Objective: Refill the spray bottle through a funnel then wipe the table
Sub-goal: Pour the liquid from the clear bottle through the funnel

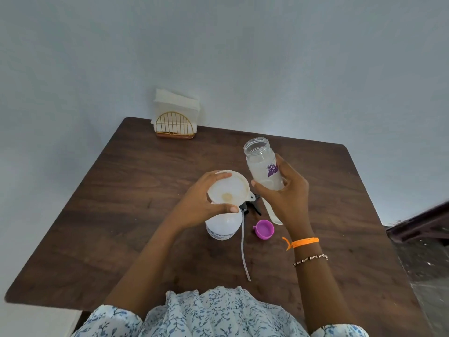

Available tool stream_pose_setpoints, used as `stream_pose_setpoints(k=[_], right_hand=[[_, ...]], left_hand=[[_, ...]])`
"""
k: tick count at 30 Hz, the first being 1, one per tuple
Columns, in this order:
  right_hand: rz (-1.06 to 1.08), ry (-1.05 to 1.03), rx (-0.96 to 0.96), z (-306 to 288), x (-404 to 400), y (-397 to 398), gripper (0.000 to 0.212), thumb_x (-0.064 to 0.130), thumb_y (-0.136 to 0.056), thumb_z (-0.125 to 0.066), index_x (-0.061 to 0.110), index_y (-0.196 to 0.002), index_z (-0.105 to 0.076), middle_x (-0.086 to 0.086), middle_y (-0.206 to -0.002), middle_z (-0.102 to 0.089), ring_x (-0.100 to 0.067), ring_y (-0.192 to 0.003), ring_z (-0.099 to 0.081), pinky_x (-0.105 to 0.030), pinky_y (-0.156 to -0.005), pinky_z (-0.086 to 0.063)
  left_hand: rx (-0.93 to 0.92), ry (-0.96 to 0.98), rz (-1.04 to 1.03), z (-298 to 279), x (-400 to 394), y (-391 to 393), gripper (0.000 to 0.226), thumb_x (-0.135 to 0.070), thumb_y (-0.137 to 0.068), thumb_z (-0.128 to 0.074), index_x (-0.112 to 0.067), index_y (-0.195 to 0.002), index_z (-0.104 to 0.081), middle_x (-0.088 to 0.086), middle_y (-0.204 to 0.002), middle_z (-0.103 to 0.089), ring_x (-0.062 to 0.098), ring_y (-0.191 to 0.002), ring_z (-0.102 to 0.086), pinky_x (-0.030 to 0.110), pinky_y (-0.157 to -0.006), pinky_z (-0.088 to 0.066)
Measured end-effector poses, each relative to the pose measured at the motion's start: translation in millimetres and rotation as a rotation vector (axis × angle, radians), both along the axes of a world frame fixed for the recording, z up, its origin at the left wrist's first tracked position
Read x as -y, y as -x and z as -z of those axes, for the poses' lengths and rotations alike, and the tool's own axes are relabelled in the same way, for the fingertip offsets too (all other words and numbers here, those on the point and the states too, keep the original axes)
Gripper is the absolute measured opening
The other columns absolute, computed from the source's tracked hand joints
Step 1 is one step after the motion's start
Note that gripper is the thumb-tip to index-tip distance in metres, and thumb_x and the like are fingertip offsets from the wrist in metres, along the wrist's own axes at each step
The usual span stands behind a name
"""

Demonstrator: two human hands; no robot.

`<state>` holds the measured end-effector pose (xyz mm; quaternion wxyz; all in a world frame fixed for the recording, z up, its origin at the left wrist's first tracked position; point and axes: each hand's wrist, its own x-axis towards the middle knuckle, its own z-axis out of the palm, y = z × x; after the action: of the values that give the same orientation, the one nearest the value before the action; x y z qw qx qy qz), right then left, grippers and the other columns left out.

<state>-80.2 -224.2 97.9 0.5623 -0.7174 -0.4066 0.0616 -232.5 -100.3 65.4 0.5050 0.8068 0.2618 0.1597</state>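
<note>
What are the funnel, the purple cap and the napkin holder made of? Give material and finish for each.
Funnel: looks like matte off-white plastic, slightly stained near the centre.
Purple cap: likely smooth moulded plastic, uniform colour with a soft sheen.
Napkin holder: appears to be thin metal wire, gold finish, arched grid.

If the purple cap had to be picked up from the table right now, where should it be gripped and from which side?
Grip the purple cap across its round rim, coming straight down from above. It lies with its open side up and stands clear of the spray bottle and the dip tube, so the top is probably the freest approach. The small tab on its left side could serve as a second hold.
</note>
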Motion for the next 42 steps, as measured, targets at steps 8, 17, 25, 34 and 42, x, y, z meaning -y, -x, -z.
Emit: stream_pose_setpoints(k=[8,17,25,34,42], right_hand=[[0.030,0.037,0.018,9.5,5.5,5.2,0.063,0.018,-0.064,-0.085,0.018,-0.122,-0.059,0.004,-0.106,-0.066,-0.014,-0.096,-0.061,-0.035,-0.082,-0.054],[0.104,0.128,0.285,22.9,21.6,1.0,0.064,0.011,-0.062,-0.084,0.018,-0.121,-0.060,0.002,-0.107,-0.065,-0.014,-0.096,-0.051,-0.027,-0.078,-0.044],[0.127,0.170,0.314,24.6,22.0,9.4,0.062,0.009,-0.063,-0.083,0.015,-0.121,-0.061,0.000,-0.112,-0.064,-0.015,-0.100,-0.048,-0.031,-0.084,-0.043],[0.180,0.171,0.499,19.2,19.4,12.0,0.060,0.009,-0.061,-0.084,0.016,-0.117,-0.064,0.001,-0.113,-0.066,-0.023,-0.101,-0.054,-0.041,-0.083,-0.045],[0.187,0.154,0.497,20.7,17.7,14.9,0.059,0.009,-0.062,-0.084,0.014,-0.117,-0.064,-0.001,-0.112,-0.067,-0.023,-0.101,-0.052,-0.041,-0.084,-0.044]], left_hand=[[0.044,0.050,-0.052,7.3,8.0,-7.6,0.094,-0.044,-0.063,-0.082,-0.046,-0.135,-0.021,-0.024,-0.135,-0.030,0.000,-0.119,-0.035,0.014,-0.088,-0.034],[0.097,0.049,-0.104,8.7,10.4,-6.7,0.085,-0.034,-0.066,-0.083,-0.035,-0.135,-0.033,-0.019,-0.127,-0.041,0.001,-0.113,-0.044,0.012,-0.084,-0.038],[0.112,0.101,-0.079,11.1,11.2,-5.0,0.086,-0.042,-0.061,-0.080,-0.044,-0.131,-0.031,-0.032,-0.124,-0.040,-0.006,-0.115,-0.043,0.020,-0.087,-0.044],[0.102,0.100,-0.076,14.2,10.3,-6.8,0.085,-0.047,-0.059,-0.079,-0.055,-0.126,-0.027,-0.030,-0.127,-0.038,0.003,-0.119,-0.041,0.024,-0.090,-0.044],[0.133,0.115,-0.064,16.2,10.0,-6.5,0.086,-0.034,-0.066,-0.083,-0.046,-0.130,-0.028,-0.036,-0.122,-0.036,-0.015,-0.112,-0.040,0.001,-0.073,-0.041]])
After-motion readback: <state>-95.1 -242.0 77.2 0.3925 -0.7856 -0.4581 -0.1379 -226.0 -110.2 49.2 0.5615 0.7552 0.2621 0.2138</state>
